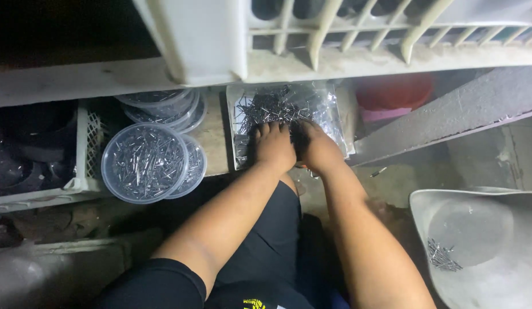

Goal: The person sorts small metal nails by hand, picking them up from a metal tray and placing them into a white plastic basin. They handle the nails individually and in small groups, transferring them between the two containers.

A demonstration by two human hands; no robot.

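Head view shows both hands pressed side by side into a heap of small dark metal pins (277, 109) lying on a clear plastic sheet (334, 123) at the far edge of the floor. The left hand (273, 146) lies palm down, fingers curled into the pins; the right hand (318, 150) does likewise, touching it. Whether either has pins gripped I cannot tell. Both forearms reach straight forward over the knees. To the left, round clear tubs (144, 162) already hold pins, with more stacked behind; much of the heap remains loose. At the right a grey basin (495, 212) holds a few pins.
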